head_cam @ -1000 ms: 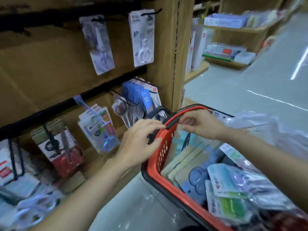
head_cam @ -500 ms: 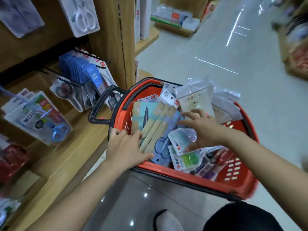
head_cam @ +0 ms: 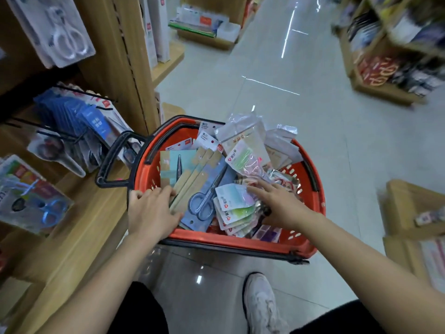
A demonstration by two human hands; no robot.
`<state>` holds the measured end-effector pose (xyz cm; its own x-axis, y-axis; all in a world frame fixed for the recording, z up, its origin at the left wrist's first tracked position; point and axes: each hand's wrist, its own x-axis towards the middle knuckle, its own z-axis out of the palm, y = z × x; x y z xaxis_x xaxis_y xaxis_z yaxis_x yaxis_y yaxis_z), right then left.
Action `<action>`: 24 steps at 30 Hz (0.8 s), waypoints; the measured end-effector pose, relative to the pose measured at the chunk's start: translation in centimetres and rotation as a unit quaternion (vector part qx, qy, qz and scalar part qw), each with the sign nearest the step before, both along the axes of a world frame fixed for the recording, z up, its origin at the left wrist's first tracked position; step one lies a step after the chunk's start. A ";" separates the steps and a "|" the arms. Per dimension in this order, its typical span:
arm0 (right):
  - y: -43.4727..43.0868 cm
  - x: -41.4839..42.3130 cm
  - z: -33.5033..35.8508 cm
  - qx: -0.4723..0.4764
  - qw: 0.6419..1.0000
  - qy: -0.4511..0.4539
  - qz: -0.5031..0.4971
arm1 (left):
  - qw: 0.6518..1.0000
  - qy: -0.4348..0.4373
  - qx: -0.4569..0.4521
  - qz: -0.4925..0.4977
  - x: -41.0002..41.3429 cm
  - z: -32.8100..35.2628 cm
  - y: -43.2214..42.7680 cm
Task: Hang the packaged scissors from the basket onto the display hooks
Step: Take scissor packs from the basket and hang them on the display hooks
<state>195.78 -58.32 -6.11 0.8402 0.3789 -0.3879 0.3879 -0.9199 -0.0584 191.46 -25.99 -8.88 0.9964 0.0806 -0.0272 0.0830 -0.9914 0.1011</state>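
Observation:
A red basket [head_cam: 240, 242] stands on the floor, filled with several packaged scissors. A blue-backed pack with steel scissors [head_cam: 204, 196] lies beside a stack of kraft-edged packs [head_cam: 192, 174]. My left hand [head_cam: 151, 210] rests on the basket's near-left rim, its fingertips touching that stack. My right hand [head_cam: 277, 203] lies with spread fingers on a fan of pastel packets [head_cam: 233, 201]. Black display hooks [head_cam: 84, 92] jut from the shelf on the left. They carry blue packs [head_cam: 96, 121], and a white-handled scissors pack [head_cam: 65, 39] hangs higher up.
The basket's black handle [head_cam: 113, 165] leans against the wooden shelf ledge [head_cam: 84, 225]. A pack with blue-handled scissors [head_cam: 36, 198] hangs low on the left. My white shoe [head_cam: 262, 302] is just behind the basket. Open aisle floor [head_cam: 289, 104] stretches ahead, with stocked shelves [head_cam: 397, 68] at right.
The view has dropped from the hooks to the basket. Both hands left the handle and went down into the basket. My right hand now sits further right on the pastel packets.

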 end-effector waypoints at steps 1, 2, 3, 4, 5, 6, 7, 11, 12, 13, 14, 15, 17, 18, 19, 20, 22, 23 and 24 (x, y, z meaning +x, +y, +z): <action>-0.3 0.1 0.1 -0.003 1.000 -0.006 -0.012 | 1.000 0.000 0.003 -0.002 0.1 0.0 0.0; -0.5 0.4 0.1 -0.006 1.000 -0.012 -0.021 | 1.000 0.001 0.009 -0.003 0.1 0.0 0.0; -0.6 0.7 0.1 -0.009 0.999 -0.022 -0.026 | 1.000 0.005 0.013 -0.003 0.1 0.1 0.0; -0.7 1.0 0.0 -0.011 0.999 -0.032 -0.029 | 1.000 0.005 0.013 -0.002 0.1 0.1 -0.1; -0.7 1.3 -0.2 -0.014 0.998 -0.042 -0.033 | 1.000 0.001 0.011 -0.003 0.1 0.0 -0.1; -0.6 1.4 -0.4 -0.020 0.998 -0.054 -0.032 | 1.000 -0.006 0.008 -0.005 0.1 -0.1 -0.1; -0.6 1.7 -0.5 -0.023 0.997 -0.068 -0.027 | 1.000 -0.011 0.007 -0.005 0.1 -0.1 -0.1; -0.8 2.4 -0.3 0.066 0.992 -0.091 -0.053 | 1.000 -0.008 0.009 -0.013 0.2 -0.1 0.2; -0.9 2.5 -0.1 0.079 0.991 -0.079 -0.072 | 1.000 -0.007 0.006 -0.014 0.2 0.0 0.2; -1.0 2.7 -0.1 0.087 0.990 -0.065 -0.089 | 1.000 -0.002 -0.001 -0.013 0.1 0.1 0.2; -1.1 2.8 0.0 0.104 0.988 -0.053 -0.105 | 1.000 0.002 -0.007 -0.015 0.1 0.3 0.2; -1.2 2.9 0.2 0.136 0.982 -0.042 -0.122 | 1.000 0.005 -0.013 -0.017 0.0 0.4 0.2; -1.2 2.8 0.7 0.227 0.961 -0.022 -0.158 | 0.999 0.016 -0.043 -0.021 -0.1 0.8 0.0; -1.3 2.7 1.3 0.275 0.945 -0.019 -0.177 | 0.996 0.012 -0.084 -0.023 -0.1 1.1 -0.2; -1.3 2.6 2.0 0.318 0.928 -0.021 -0.192 | 0.990 0.000 -0.137 -0.029 0.0 1.4 -0.8; -1.3 2.6 2.7 0.352 0.913 -0.029 -0.206 | 0.981 -0.012 -0.187 -0.044 0.1 1.7 -1.7; -1.6 2.4 4.3 0.392 0.891 -0.052 -0.224 | 0.969 -0.030 -0.220 -0.106 0.6 2.2 -4.3; -1.8 2.3 5.0 0.407 0.881 -0.062 -0.236 | 0.966 -0.016 -0.223 -0.133 0.9 2.3 -5.9; -2.1 1.9 5.9 0.422 0.869 -0.066 -0.251 | 0.963 0.024 -0.223 -0.147 1.4 2.2 -7.6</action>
<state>197.73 -60.37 -0.22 0.9978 0.0542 -0.0369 0.0052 -0.6264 -0.7795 192.81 -33.55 -6.71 0.9711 -0.2353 -0.0407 -0.1795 -0.8317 0.5254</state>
